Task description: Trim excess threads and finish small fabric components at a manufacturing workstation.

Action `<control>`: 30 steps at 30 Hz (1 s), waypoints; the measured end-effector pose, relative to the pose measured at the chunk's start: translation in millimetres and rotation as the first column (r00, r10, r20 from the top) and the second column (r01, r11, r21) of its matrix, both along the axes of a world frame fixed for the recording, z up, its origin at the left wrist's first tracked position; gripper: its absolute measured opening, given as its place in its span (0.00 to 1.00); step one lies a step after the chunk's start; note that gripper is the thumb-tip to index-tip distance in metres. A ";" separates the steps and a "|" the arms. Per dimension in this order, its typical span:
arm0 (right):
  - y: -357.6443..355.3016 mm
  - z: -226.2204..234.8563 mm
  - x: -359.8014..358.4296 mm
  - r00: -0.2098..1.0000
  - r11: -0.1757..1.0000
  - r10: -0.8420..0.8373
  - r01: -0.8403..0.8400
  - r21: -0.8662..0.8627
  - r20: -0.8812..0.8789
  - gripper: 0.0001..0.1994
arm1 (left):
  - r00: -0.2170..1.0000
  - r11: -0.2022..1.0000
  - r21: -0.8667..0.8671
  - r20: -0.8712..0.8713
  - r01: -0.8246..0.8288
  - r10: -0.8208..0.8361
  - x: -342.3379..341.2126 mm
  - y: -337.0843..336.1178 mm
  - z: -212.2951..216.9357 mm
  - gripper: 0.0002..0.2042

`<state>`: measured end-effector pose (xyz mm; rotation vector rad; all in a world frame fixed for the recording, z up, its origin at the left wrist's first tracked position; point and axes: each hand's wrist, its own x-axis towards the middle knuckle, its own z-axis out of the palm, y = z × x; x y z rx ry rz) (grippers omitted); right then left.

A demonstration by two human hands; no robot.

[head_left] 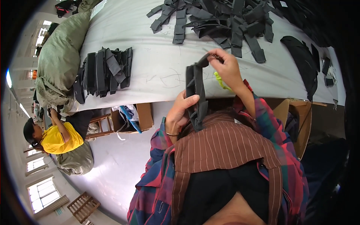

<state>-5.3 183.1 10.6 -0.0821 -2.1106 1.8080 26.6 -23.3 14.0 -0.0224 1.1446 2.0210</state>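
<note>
Your left hand (180,112) and right hand (227,67) both grip a dark fabric strap piece (195,90) above the table's (157,71) near edge.

Garment workshop: long white cutting table (157,71), heaps of dark fabric pieces (225,22), stuffed sacks (60,60).
</note>
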 end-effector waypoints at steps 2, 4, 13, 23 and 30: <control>6.6 -2.2 -3.6 1.000 1.000 -0.012 0.012 -0.025 0.000 0.07 | 1.000 0.985 0.170 0.012 0.026 -0.029 -2.9 -1.3 4.7 0.20; 10.0 -2.1 -3.7 0.999 1.000 0.015 -0.014 -0.025 0.043 0.07 | 0.996 0.960 0.272 0.025 0.074 -0.084 -4.4 2.1 13.9 0.21; 9.4 13.9 15.0 0.999 0.999 -0.039 0.039 0.009 0.023 0.11 | 0.999 0.984 0.175 -0.016 -0.038 0.041 -12.6 1.3 27.9 0.24; 1.8 39.6 39.6 0.987 0.795 0.104 -0.007 0.606 -0.126 0.11 | 0.989 0.986 0.119 -0.076 -0.116 0.125 -14.7 6.9 31.0 0.21; -9.4 34.9 35.5 0.966 0.763 0.039 0.136 0.632 -0.255 0.07 | 0.991 0.993 0.075 -0.099 -0.087 0.094 -11.5 7.3 26.6 0.23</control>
